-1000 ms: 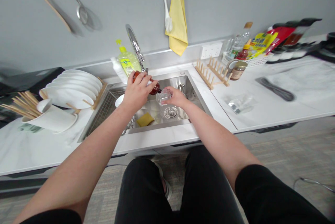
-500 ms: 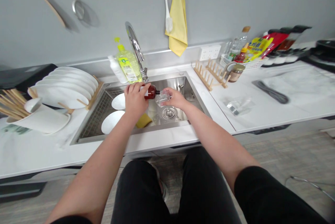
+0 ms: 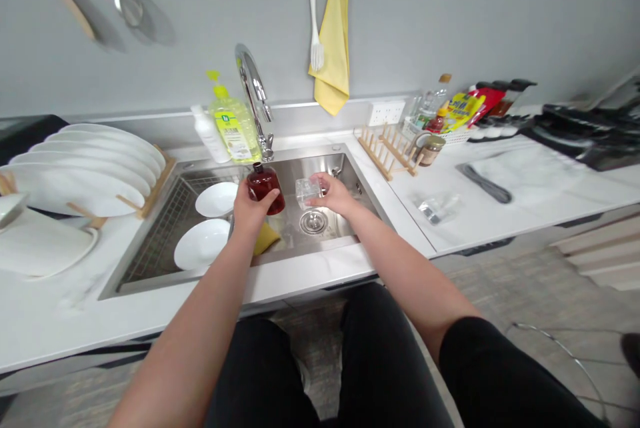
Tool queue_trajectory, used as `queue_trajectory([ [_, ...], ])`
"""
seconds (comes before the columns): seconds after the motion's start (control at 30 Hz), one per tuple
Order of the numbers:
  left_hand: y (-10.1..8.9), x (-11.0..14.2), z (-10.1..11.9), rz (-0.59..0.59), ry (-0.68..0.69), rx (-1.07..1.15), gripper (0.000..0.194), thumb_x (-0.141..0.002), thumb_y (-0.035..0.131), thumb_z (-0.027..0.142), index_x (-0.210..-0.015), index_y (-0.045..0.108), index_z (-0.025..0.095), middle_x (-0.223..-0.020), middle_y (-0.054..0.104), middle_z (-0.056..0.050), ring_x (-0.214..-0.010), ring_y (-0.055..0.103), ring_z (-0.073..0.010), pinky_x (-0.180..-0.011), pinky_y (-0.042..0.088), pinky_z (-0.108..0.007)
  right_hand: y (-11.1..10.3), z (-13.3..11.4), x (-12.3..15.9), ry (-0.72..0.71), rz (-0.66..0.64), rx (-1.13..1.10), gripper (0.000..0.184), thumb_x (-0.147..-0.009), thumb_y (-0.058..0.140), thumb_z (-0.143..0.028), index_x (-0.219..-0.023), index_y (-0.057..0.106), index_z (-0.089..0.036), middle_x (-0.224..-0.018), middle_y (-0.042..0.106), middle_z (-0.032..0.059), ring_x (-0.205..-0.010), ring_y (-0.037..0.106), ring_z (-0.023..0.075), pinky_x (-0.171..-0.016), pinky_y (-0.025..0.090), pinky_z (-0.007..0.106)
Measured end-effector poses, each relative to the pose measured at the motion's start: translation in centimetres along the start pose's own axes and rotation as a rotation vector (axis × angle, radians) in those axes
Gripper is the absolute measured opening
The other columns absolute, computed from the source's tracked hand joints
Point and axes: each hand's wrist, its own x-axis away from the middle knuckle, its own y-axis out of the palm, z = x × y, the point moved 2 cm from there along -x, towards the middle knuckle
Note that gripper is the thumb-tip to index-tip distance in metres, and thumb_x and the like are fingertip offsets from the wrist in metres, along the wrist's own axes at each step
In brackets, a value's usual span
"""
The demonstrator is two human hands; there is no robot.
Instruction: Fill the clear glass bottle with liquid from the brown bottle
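Two things held over the sink [image 3: 293, 233]: left hand [image 3: 250, 211] wrapped round an upright reddish-brown bottle [image 3: 264, 183], right hand [image 3: 335, 196] pinching a clear container [image 3: 303, 193] just beside it. Bottle looks uncapped, so that bit's probably done; can't tell if the container's filled, so what's left is unclear.

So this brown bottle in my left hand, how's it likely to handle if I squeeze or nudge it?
The brown bottle probably feels fairly stiff, as its sides show no clear dent under your left hand. Its glossy surface suggests it could get slippery when wet. The wide body below a narrow neck likely resists tipping.
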Motion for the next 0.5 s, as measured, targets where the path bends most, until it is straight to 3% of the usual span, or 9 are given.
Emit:
queue_trajectory([
  [0.13,-0.4,0.2,-0.1,-0.025,0.021,-0.063,0.076,-0.079,0.096,0.053,-0.142,0.069,0.021,-0.133,0.081,-0.013,-0.118,0.079,-0.0359,-0.113,0.063,-0.056,-1.2,-1.7,1.9,0.031,0.108,-0.014,0.081,-0.055,0.107,-0.058,-0.118,0.065,-0.029,-0.117,0.079,0.0041,-0.11,0.078,0.0299,-0.102,0.065,0.048],
  [0.27,-0.7,0.8,0.8,-0.042,0.074,-0.077,0.075,-0.079,0.098,0.048,-0.143,0.069,0.022,-0.133,0.082,-0.014,-0.121,0.079,-0.0378,-0.116,0.061,-0.058,-4.0,-3.7,5.3,0.019,0.214,-0.024,0.08,-0.055,0.108,-0.056,-0.115,0.062,-0.03,-0.112,0.078,0.0031,-0.103,0.078,0.0296,-0.099,0.066,0.048],
  [0.5,-1.8,2.6,2.8,-0.04,0.171,-0.084,0.081,-0.076,0.099,0.041,-0.147,0.066,0.022,-0.144,0.079,-0.017,-0.134,0.077,-0.0418,-0.123,0.059,-0.06,-11.6,-4.8,15.0,0.117,0.554,0.399,0.076,-0.062,0.098,-0.065,-0.119,0.065,-0.028,-0.111,0.08,0.005,-0.095,0.078,0.0314,-0.091,0.065,0.05],
])
